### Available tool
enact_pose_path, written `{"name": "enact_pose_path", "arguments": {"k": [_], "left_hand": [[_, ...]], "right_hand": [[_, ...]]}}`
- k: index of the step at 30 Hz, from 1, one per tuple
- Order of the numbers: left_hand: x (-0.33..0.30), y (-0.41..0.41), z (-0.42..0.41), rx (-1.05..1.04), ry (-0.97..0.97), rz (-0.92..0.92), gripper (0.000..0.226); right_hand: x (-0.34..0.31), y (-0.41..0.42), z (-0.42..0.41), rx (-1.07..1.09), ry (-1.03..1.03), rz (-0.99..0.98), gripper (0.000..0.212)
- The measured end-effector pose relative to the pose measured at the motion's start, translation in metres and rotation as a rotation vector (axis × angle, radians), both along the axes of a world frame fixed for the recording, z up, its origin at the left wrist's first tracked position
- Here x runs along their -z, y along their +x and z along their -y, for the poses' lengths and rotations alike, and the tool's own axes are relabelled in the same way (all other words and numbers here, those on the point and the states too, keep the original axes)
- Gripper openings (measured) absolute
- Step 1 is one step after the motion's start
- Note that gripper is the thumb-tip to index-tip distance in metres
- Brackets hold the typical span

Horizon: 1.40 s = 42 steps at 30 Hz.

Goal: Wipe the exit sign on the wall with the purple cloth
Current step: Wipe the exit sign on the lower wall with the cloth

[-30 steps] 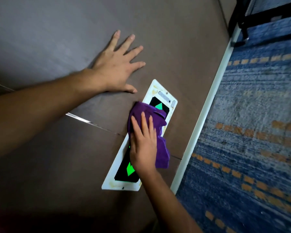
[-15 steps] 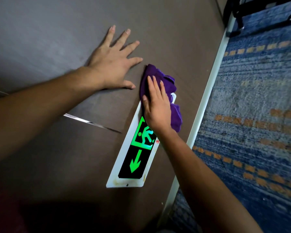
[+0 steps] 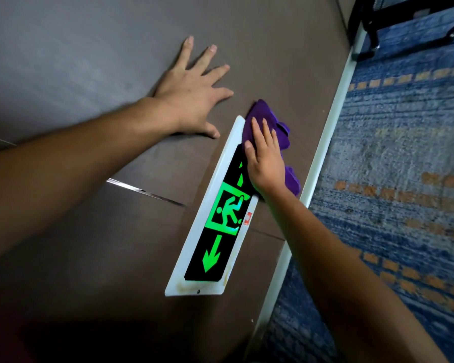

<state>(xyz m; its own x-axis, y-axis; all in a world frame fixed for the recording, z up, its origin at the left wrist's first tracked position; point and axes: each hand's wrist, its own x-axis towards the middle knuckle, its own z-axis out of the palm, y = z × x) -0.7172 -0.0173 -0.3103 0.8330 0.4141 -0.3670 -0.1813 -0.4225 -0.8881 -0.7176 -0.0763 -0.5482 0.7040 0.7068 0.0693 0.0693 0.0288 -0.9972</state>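
A long rectangular exit sign (image 3: 215,221) with a white frame and a black face, lit with a green running figure and a green arrow, is seen mounted low on a dark brown panelled wall (image 3: 89,61), just beside the pale skirting strip (image 3: 323,142) that meets the blue carpet with orange dashes (image 3: 404,153). A crumpled purple cloth (image 3: 281,132) is pressed onto the far end of the sign, with part of it spilling over the sign's edge toward the skirting. The cloth is held flat under the right hand (image 3: 265,161), whose fingers are stretched out on top of it rather than curled around it. The left hand (image 3: 192,95) is laid open on the bare wall, fingers spread, near the sign's far end but apart from it. Black furniture legs (image 3: 370,27) are visible at the top right.
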Motion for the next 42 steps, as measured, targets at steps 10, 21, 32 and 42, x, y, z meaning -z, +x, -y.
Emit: {"name": "enact_pose_path", "arguments": {"k": [10, 21, 32, 42], "left_hand": [[0.002, 0.001, 0.0, -0.015, -0.031, 0.039, 0.099], [0.005, 0.003, -0.002, -0.024, -0.058, 0.072, 0.102], [0.006, 0.005, -0.001, -0.03, -0.051, 0.062, 0.101], [0.005, 0.005, -0.001, -0.05, -0.067, 0.078, 0.103]], "right_hand": [[-0.028, -0.027, 0.006, 0.029, 0.181, -0.064, 0.05], [0.014, -0.02, 0.0, 0.122, -0.057, -0.17, 0.05], [-0.041, 0.008, -0.01, 0.152, 0.066, -0.042, 0.055], [-0.009, -0.009, -0.005, 0.175, -0.019, -0.108, 0.049]]}}
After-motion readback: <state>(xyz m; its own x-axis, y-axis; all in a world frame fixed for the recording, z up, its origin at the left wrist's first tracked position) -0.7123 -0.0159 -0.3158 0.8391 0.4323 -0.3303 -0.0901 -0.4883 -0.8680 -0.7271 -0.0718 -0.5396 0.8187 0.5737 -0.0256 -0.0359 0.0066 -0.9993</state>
